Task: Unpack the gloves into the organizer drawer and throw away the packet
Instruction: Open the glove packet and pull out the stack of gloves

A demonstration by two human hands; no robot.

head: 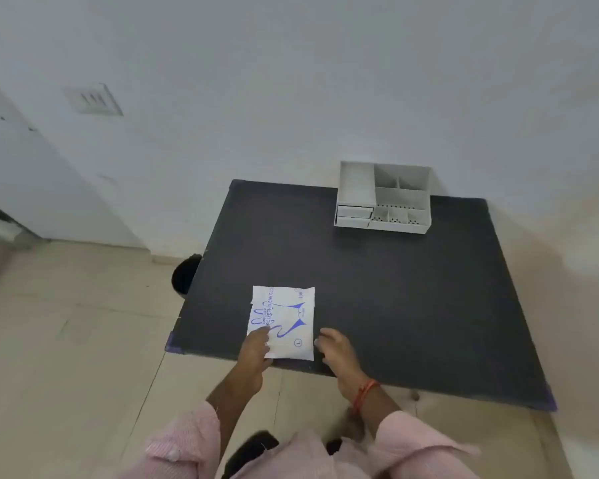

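Observation:
A white glove packet (286,316) with blue print lies flat near the front left edge of the dark table (395,288). My left hand (255,350) rests on the packet's near left corner, fingers laid over it. My right hand (336,349) sits on the table just right of the packet's near right corner, its fingertips touching or almost touching the edge. A white organizer (382,198) with several open compartments and two small shut drawers on its left front stands at the table's far edge against the wall.
A black bin (184,274) stands on the tiled floor beside the table's left edge, partly hidden by it. The white wall runs behind the table. A red thread band is on my right wrist.

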